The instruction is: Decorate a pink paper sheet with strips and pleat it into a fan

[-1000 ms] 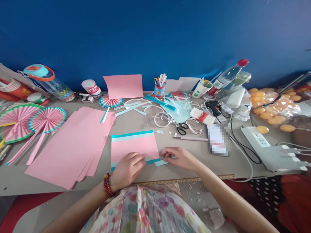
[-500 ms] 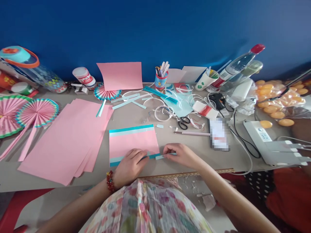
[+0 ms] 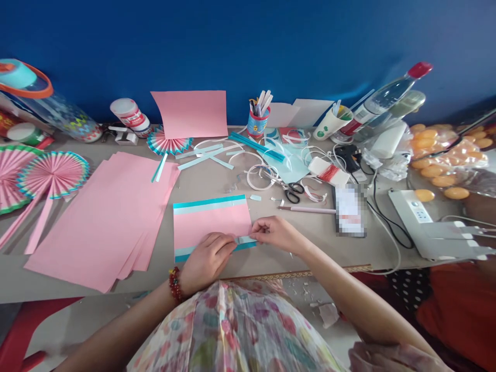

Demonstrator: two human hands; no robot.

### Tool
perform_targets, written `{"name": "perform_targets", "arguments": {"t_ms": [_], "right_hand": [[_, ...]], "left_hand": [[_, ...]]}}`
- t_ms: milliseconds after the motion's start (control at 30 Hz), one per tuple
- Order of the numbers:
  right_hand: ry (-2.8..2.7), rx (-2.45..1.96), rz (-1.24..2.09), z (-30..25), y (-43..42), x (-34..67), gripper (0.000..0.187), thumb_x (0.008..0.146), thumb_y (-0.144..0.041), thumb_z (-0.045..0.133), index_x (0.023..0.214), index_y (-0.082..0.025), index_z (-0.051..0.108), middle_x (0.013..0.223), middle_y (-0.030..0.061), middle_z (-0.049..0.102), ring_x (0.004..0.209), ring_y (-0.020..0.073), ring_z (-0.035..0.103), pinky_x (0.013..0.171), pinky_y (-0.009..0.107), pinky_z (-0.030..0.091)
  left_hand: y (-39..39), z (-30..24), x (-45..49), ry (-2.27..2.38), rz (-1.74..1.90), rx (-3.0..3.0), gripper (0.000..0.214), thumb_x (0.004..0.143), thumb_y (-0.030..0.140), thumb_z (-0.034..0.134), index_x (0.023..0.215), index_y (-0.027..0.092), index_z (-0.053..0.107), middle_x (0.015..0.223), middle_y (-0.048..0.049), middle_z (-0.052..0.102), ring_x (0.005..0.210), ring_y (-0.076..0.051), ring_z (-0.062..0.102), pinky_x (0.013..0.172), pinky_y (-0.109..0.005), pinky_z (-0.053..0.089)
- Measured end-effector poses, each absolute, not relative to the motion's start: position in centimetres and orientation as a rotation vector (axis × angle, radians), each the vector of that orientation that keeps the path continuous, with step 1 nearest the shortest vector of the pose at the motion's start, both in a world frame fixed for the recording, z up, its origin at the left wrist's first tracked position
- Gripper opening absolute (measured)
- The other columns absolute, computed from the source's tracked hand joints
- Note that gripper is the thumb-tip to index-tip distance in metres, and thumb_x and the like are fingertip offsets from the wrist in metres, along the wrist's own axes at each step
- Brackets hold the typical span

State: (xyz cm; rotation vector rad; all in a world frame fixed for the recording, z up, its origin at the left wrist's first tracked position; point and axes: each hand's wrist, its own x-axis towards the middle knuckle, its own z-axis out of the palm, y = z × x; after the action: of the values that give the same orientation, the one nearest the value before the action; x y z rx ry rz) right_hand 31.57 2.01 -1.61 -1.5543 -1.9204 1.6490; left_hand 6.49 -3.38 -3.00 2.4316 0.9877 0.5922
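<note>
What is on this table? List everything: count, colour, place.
pink sheet: one, teal-edged, centre, under both hands
pale blue strip: one, at the sheet's near edge, between the hands
paper stack: several sheets, pink, left
paper fans: three, pink and teal, left and back
scissors: one, black handles, right of centre
pen cup: one, blue and red, back
bottle: one, clear, red cap, back right
power strip: one, white, right
left hand: fingers on the sheet
right hand: pinches the strip's end
</note>
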Motion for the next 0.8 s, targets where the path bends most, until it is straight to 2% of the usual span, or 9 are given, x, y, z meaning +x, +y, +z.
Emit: {"name": "perform_targets", "arguments": {"t_ms": [567, 800], "right_hand": [[-2.058, -1.638, 1.466, -0.74, 1.96, 30.96, 0.017, 0.081, -0.034, 0.063, 0.075, -0.019, 0.069, 0.070, -0.0007, 0.069, 0.064, 0.0122, 0.060, 0.059, 0.021, 0.039], [-2.067, -1.664, 1.447, -0.62, 1.86, 30.83, 0.016, 0.082, -0.032, 0.062, 0.075, -0.020, 0.069, 0.069, -0.0014, 0.069, 0.062, 0.0113, 0.059, 0.057, 0.020, 0.037]], "left_hand": [[-3.44, -3.25, 6.72, 1.002, 0.607, 2.466, 0.032, 0.097, 0.015, 0.046, 0.125, 0.020, 0.061, 0.116, -0.0083, 0.067, 0.104, -0.021, 0.060, 0.091, -0.039, 0.052], [-3.67, -3.73, 6.83, 1.025, 0.543, 2.521, 0.034, 0.098, 0.018, 0.047, 0.130, 0.023, 0.057, 0.120, -0.0073, 0.065, 0.109, -0.022, 0.058, 0.095, -0.041, 0.049]]}}
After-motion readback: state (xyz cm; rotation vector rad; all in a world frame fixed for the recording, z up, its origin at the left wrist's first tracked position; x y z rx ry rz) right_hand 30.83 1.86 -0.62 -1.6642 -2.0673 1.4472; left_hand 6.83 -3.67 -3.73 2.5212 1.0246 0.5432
